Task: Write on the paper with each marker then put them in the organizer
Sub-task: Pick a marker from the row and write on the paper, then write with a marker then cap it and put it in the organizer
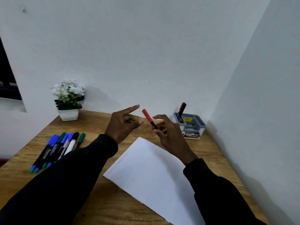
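- The right hand, just right of the frame's centre, pinches a red-capped marker by the lower end of its black barrel, fingers curled round it. The marker tilts with its cap pointing up and to the left, held in the air above the far end of the paper.
- The left hand hovers just left of that cap. Its forefinger is stretched out toward the upper right, the other fingers are loosely bent, and it has hold of nothing. I can't tell whether its fingertips touch the marker.
- The sheet of paper lies slantwise on the wooden tabletop, filling the lower middle of the frame.
- The grey organizer sits at centre right in the corner by the walls. One red-and-black marker stands leaning in its back left compartment.
- A row of markers lies at the left, side by side, with blue, green and black caps.
- A white-flowered plant in a white pot stands at the left, against the wall.
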